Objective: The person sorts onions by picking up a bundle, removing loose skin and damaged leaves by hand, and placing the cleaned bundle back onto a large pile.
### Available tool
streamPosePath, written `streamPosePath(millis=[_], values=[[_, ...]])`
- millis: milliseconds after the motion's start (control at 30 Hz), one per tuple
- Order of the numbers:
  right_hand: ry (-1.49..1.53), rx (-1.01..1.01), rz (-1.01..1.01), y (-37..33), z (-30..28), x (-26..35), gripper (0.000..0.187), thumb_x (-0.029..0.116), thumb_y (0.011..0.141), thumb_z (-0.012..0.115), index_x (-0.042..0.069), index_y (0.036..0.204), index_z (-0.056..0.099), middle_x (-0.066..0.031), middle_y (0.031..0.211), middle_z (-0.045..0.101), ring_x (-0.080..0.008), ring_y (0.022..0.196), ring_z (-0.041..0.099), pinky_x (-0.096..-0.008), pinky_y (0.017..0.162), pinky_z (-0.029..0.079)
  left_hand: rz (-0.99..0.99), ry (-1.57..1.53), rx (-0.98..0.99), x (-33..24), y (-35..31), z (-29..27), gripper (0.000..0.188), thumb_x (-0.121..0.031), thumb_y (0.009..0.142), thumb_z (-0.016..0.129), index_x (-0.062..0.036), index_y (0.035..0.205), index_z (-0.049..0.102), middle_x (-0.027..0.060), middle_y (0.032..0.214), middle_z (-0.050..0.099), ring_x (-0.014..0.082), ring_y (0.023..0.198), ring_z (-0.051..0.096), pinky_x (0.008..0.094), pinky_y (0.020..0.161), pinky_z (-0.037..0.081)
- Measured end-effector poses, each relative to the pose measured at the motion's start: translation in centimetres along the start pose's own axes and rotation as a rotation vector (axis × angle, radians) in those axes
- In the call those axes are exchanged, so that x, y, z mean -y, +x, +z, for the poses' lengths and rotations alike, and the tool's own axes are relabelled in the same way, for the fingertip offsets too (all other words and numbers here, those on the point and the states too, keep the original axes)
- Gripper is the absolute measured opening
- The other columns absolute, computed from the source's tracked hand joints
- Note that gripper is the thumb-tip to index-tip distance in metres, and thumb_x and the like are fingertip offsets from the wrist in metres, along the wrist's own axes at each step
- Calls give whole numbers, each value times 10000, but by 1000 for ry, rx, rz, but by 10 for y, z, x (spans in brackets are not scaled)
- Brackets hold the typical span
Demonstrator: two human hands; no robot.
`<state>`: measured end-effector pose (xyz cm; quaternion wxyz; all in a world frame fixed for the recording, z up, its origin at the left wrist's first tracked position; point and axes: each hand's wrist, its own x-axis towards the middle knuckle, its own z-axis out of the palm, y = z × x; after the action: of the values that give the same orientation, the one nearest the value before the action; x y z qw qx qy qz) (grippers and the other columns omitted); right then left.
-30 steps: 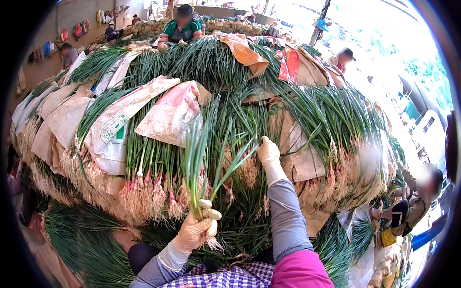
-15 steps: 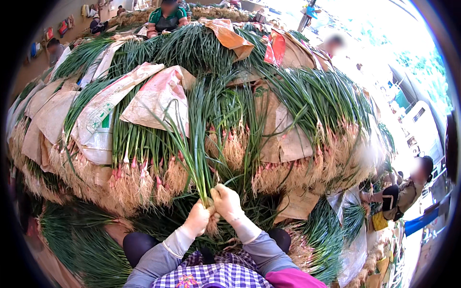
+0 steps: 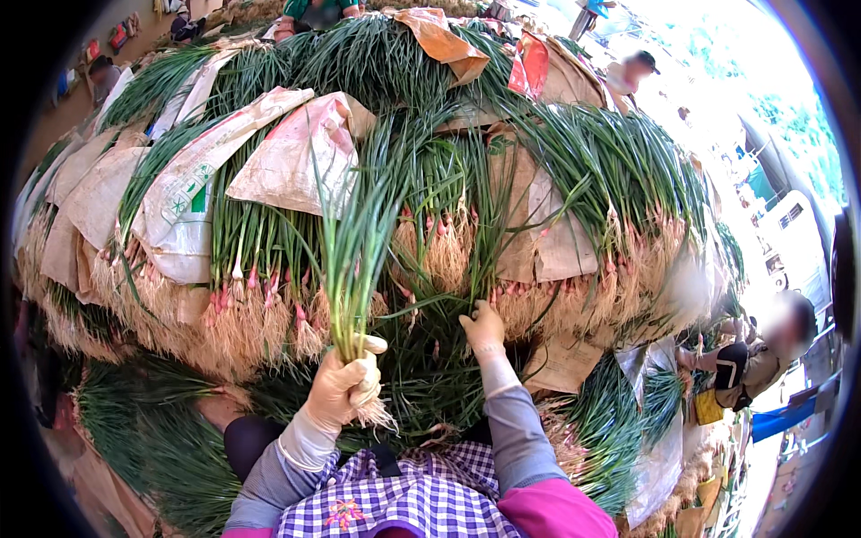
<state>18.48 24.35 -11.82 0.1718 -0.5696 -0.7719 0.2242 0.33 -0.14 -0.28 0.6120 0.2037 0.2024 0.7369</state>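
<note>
Right hand [image 3: 484, 325]: moved forward and parted from the left hand [image 3: 345, 381] since half a second ago, when joined at the roots; now at the lower edge of the stacked plants [image 3: 628, 170], fingers bent, knuckles up (too hidden to say whether closed on a stalk)
Left hand: wrapped firmly around a bunch of green onions [image 3: 348, 305], just above the root end, thumb pointing right
Bunch: held upright in the left fist, well apart from the right hand, leaves fanning up in front of the pile
Roots [image 3: 375, 414]: pale, poking out below the fist
Gloves: pale and thin, worn on both hands, meeting grey sleeves [image 3: 525, 430]
Apron [image 3: 421, 507]: checked purple and white, below the hands
Loose leaves [image 3: 430, 377]: dark green, spread between and behind the hands
Stacked plants: laid in tiers, with pink bulbs and stringy roots facing this way
Sacks [image 3: 296, 152]: pale, draped over the leaves
Brown sheet [image 3: 560, 363]: tucked under the pile, right of the right hand
More greens [image 3: 170, 448]: heaped at lower left
Co-worker [image 3: 758, 372]: seated at the right, beside the pile
</note>
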Motion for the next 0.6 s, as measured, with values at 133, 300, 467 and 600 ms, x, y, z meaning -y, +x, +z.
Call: streamPosePath(millis=[133,300,467,600], values=[[698,4,25,9,-18,18,221,68,844,618,13,1058,621,-68,864,670,-157,718,614,-269,650,498,134,12,28,-10,-4,3,376,-125,809,701,-2,1130,550,50,653,541,73,392,401,213,366,324],[140,32,-509,-38,-7,47,236,169,805,662,122,1036,676,-99,981,677,-253,842,658,-338,769,531,141,136,-62,-7,1,-6,342,-140,843,665,14,1125,545,67,706,583,72,425,430,198,388,336],[-131,657,-296,-103,46,19,192,260,807,622,105,913,663,-121,943,665,-303,844,642,-419,755,508,117,144,-131,-8,-1,-9,330,-154,851,655,15,1114,549,76,732,602,70,466,461,190,408,347],[-8,43,120,-56,44,-3,388,296,735,718,37,1001,604,-193,1036,624,-340,952,610,-423,808,491,94,242,-120,1,-4,-10,285,-135,869,630,20,1100,565,88,735,623,62,455,481,182,395,359]])
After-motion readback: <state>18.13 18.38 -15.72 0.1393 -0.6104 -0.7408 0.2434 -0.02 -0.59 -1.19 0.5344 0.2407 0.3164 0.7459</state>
